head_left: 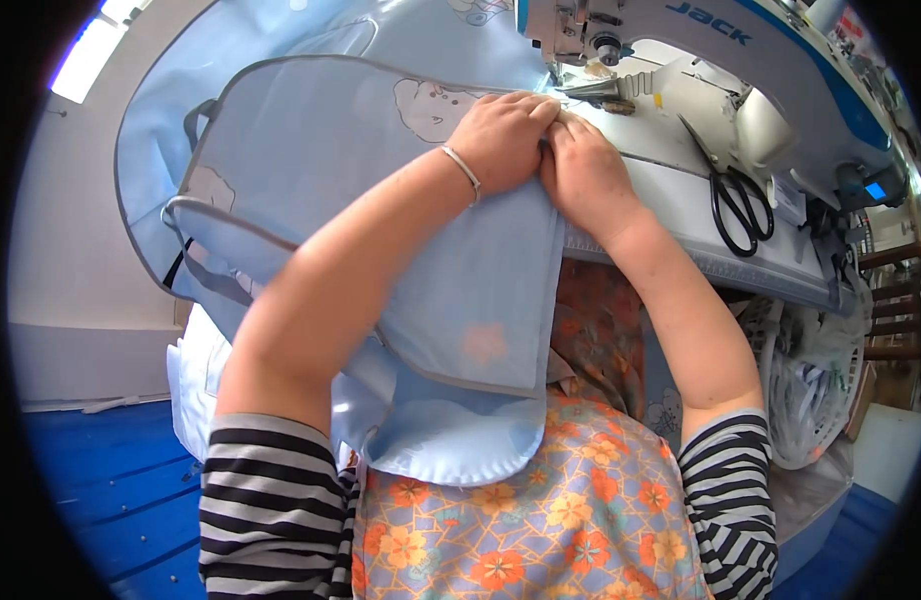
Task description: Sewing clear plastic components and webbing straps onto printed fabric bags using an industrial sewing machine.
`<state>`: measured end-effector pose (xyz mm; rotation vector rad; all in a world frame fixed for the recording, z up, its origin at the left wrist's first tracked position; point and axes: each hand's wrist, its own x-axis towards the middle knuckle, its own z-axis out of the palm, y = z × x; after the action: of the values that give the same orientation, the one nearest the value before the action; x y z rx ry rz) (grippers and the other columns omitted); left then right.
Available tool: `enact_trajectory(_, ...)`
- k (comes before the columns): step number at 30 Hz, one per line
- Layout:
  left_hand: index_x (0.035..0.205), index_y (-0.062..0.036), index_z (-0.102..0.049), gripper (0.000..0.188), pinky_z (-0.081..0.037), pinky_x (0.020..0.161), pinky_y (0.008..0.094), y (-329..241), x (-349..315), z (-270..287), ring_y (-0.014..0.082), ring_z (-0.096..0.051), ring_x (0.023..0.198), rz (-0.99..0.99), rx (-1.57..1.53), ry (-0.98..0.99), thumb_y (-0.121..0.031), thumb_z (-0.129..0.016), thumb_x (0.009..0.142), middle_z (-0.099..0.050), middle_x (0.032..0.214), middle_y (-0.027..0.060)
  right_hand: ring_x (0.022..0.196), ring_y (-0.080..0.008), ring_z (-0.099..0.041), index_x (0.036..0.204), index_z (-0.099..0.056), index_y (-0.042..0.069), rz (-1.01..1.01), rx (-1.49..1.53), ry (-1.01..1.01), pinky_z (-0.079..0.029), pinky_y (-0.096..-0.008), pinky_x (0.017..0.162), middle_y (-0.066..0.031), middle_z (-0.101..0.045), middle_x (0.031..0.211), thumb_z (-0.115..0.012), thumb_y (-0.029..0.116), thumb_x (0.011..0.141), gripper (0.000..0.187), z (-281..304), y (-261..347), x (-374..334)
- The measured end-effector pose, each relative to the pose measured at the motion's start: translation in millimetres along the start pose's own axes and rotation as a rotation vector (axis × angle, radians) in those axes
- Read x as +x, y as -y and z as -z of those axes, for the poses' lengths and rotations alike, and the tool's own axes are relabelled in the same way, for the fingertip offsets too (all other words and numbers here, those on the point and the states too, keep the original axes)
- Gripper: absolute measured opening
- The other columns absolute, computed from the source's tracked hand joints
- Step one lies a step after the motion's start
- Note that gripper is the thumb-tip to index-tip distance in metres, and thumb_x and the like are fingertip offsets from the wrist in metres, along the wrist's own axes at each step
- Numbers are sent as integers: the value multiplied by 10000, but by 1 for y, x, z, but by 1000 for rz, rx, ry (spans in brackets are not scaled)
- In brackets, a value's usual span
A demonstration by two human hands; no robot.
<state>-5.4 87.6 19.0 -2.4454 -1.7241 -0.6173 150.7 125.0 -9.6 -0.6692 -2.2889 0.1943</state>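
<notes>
Light blue fabric (381,230) with dark piping and printed cartoon figures spreads from the sewing machine (701,50) down over my lap. My left hand (506,140), a bracelet at its wrist, presses on the fabric's right edge close to the needle area. Against it sits my right hand (591,175), fingers bent over the same edge. Both hands are closed on the fabric, their fingertips partly hidden where they meet. Just beyond them is the metal binding guide (603,92) beside the presser foot.
Black-handled scissors (743,205) lie on the white machine table (671,190), right of my hands. A white plastic basket (806,390) with clear bags stands low at the right. A grey strap (211,270) loops off the fabric's left side. Blue flooring (111,490) shows below.
</notes>
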Motion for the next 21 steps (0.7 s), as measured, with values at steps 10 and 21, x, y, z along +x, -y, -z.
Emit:
enact_trajectory(10, 1174, -70, -618, 383, -407, 983, 389, -11, 1, -13, 188, -514, 1229, 127, 145, -56, -119, -532, 804, -610, 1261, 41, 805, -301, -591, 1023, -686, 76, 72, -151, 51, -498, -412, 736, -103, -569, 820, -609, 82, 837, 202, 19, -44, 20)
enact_trajectory(21, 1051, -70, -640, 295, -418, 922, 386, -3, 9, -13, 191, -545, 1134, 112, 107, -74, -163, -564, 781, -642, 1144, 25, 813, -298, -592, 1066, -690, 92, 78, -151, 198, -495, -418, 705, -98, -584, 845, -608, 92, 848, 233, 25, -47, 31)
